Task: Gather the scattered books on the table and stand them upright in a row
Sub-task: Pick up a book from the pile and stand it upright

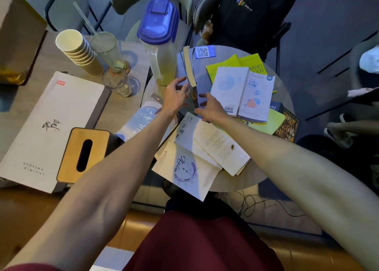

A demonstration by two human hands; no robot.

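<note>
**Gathering in progress.** The upright book is stood on its lower edge near the middle of the round counter, just beside the pitcher, with its long axis directed away from the person. Its left cover is grasped by the left grip, fingers curled against it. Its near end is touched by the right grip; whether that grip is clenched on it or merely braced cannot be told. The other books are laid flat. The fish-cover book lies just right of the right grip, its spine roughly parallel to the upright book, and is judged nearer that grip. The clock-cover book lies toward the person.
</note>
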